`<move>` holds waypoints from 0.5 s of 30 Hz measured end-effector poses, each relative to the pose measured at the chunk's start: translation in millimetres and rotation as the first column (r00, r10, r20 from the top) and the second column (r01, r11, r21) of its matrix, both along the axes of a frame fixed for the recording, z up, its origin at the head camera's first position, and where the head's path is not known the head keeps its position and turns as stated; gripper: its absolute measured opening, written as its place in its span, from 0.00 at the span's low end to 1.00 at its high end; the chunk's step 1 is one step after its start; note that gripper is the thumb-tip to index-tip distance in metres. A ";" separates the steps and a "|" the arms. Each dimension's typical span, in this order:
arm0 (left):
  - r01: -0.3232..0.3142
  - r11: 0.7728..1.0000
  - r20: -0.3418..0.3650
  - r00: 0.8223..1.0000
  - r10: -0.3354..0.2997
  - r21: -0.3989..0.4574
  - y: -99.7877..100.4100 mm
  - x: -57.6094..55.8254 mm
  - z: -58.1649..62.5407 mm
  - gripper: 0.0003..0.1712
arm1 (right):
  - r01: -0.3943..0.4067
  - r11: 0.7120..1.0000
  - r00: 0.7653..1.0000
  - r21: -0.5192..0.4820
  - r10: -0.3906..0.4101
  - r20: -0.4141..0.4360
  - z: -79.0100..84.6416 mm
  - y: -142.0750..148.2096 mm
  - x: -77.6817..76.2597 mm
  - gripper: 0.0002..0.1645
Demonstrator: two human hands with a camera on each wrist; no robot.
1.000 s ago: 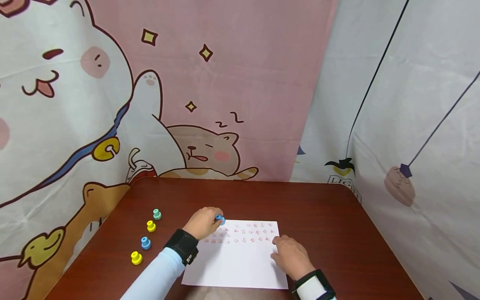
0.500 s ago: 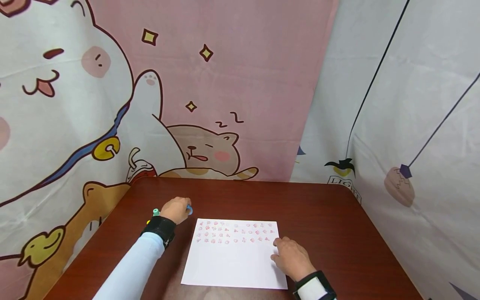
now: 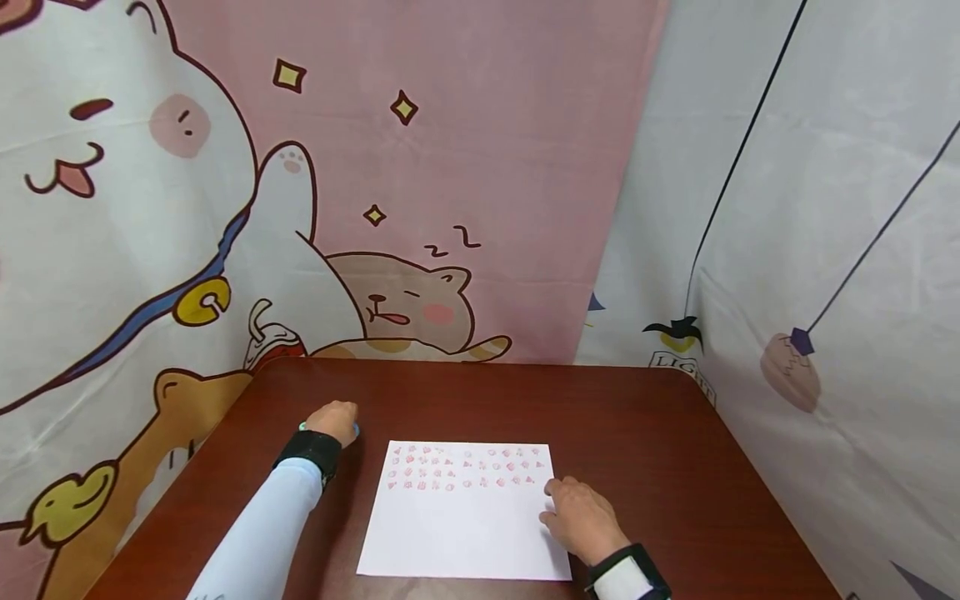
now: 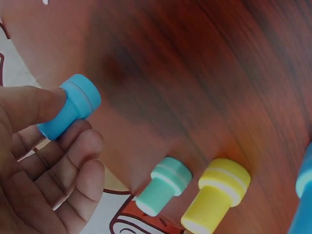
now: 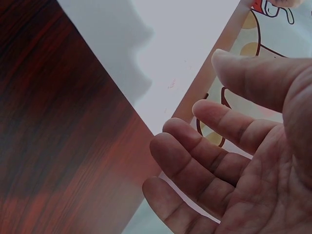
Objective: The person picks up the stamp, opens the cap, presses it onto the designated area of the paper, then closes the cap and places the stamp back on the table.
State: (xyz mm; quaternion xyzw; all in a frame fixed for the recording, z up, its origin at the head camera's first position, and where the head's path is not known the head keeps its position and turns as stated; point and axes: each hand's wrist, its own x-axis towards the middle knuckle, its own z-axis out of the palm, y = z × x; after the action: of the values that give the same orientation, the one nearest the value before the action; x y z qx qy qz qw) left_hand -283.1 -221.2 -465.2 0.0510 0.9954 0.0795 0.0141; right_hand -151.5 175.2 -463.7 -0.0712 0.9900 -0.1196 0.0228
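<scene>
My left hand (image 3: 334, 422) is over the left part of the table, left of the white paper (image 3: 461, 533). In the left wrist view its thumb and fingers pinch a small blue toy stamp (image 4: 82, 100), which is tilted and looks clear of the tabletop. Near it stand a mint green stamp (image 4: 165, 186), a yellow stamp (image 4: 219, 192) and, cut off by the frame edge, another blue stamp (image 4: 303, 192). My right hand (image 3: 587, 521) lies at the paper's right edge with relaxed fingers, holding nothing. Rows of small red prints (image 3: 465, 468) cover the paper's upper part.
The brown wooden table (image 3: 660, 467) reaches back to a cartoon-printed cloth (image 3: 525, 167). In the head view my left forearm (image 3: 258, 525) hides most of the standing stamps.
My left hand has moved left from above the paper's top left corner to beside the standing stamps, still holding the blue stamp. My right hand has stayed by the paper's edge.
</scene>
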 end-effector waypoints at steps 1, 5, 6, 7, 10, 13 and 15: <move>-0.002 1.000 0.001 1.000 0.002 0.005 -0.2 0.4 -1.8 0.09 | 0.000 1.000 1.000 0.001 0.000 -0.002 -0.3 0.1 0.1 0.19; -0.004 1.000 -0.009 1.000 0.004 0.002 -2.2 0.0 -10.2 0.08 | -0.001 1.000 1.000 0.001 0.001 -0.003 -1.5 0.5 0.5 0.19; -0.006 1.000 -0.005 1.000 0.006 -0.001 -2.9 0.0 -11.8 0.08 | -0.001 1.000 1.000 0.000 0.001 -0.001 -1.8 0.5 0.6 0.19; -0.006 1.000 -0.003 1.000 0.006 -0.004 -3.5 0.0 -13.2 0.09 | -0.001 1.000 1.000 -0.001 0.001 0.003 -2.1 0.6 0.7 0.19; -0.005 0.999 0.003 1.000 0.005 -0.039 -4.6 -0.5 -15.6 0.11 | -0.004 1.000 1.000 -0.004 0.004 0.003 -3.2 0.6 1.2 0.19; -0.023 0.998 0.024 0.999 0.024 -0.057 -4.5 0.4 -16.4 0.13 | -0.011 1.000 1.000 -0.004 0.011 -0.008 -4.0 0.6 1.6 0.19; -0.038 0.997 0.027 0.999 0.040 -0.064 -4.0 1.8 -16.6 0.16 | -0.009 1.000 1.000 0.002 0.009 -0.010 -4.1 0.8 1.7 0.19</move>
State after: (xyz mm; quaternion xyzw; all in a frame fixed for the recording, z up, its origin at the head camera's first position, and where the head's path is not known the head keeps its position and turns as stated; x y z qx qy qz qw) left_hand -281.3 -225.1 -481.8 0.0301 0.9980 0.0488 0.0283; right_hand -149.8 176.1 -467.7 -0.0764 0.9899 -0.1184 0.0184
